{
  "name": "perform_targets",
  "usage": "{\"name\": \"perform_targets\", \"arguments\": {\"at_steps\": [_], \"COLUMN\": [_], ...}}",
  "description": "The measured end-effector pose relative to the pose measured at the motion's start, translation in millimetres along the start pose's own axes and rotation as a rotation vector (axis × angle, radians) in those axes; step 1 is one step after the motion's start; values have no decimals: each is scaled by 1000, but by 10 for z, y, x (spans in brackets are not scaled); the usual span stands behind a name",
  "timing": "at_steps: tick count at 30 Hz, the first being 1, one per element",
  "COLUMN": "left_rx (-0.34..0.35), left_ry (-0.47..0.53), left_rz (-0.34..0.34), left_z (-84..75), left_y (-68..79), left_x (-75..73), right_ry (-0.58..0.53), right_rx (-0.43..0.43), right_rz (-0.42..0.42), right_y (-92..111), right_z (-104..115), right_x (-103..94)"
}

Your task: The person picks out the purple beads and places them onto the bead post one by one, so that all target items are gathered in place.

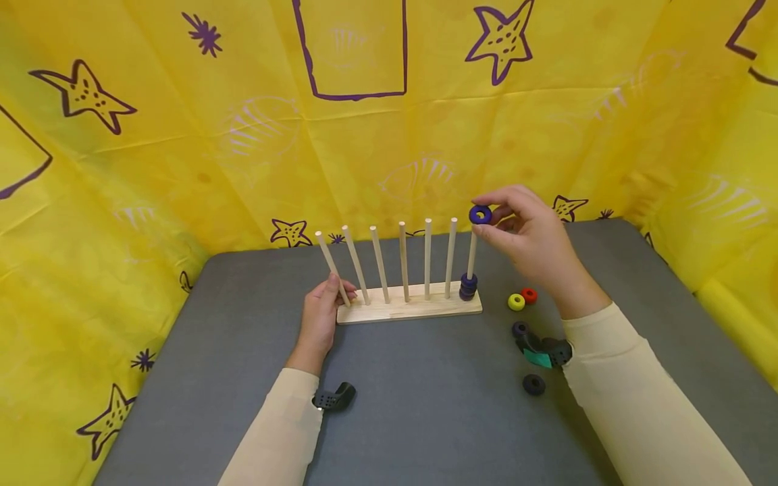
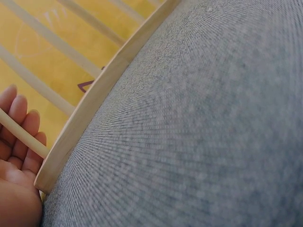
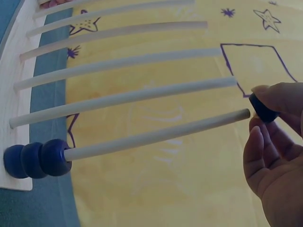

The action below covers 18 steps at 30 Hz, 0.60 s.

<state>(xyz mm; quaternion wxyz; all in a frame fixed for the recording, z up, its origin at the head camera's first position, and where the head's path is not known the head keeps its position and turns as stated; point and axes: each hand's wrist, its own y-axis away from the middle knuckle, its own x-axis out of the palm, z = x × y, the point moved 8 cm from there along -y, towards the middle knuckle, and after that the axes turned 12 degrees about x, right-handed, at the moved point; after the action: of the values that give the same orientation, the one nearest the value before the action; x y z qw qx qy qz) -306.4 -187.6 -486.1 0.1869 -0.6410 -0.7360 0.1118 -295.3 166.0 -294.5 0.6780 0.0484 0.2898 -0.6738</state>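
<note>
A wooden stand (image 1: 410, 310) with a row of several upright pegs sits on the grey table. My left hand (image 1: 320, 309) holds its left end, the thumb against the leftmost peg (image 2: 24, 135) and the fingers behind it. Between thumb and fingertips, my right hand (image 1: 525, 226) pinches a dark blue ring (image 1: 473, 216). In the right wrist view that ring (image 3: 264, 109) is right by the tip of the rightmost peg (image 3: 165, 135); whether they touch I cannot tell. Three blue rings (image 3: 56, 157) are stacked at the base of this peg. The other pegs carry no rings.
Right of the stand lie a yellow ring (image 1: 516, 307) and a red ring (image 1: 529, 291). Nearer me are two dark rings, one (image 1: 519, 325) beside the right wrist camera (image 1: 543, 351) and another (image 1: 533, 393) below it. Yellow patterned cloth (image 1: 365, 148) hangs behind the table.
</note>
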Motion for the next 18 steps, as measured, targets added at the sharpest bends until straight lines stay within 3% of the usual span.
{"name": "perform_targets", "arguments": {"at_steps": [18], "left_rx": [-11], "left_ry": [-38], "left_rz": [8], "left_z": [-5], "left_y": [9], "left_x": [-10], "right_ry": [-21], "right_rx": [80], "right_rz": [54], "right_y": [-67], "right_z": [-82], "right_x": [48]}}
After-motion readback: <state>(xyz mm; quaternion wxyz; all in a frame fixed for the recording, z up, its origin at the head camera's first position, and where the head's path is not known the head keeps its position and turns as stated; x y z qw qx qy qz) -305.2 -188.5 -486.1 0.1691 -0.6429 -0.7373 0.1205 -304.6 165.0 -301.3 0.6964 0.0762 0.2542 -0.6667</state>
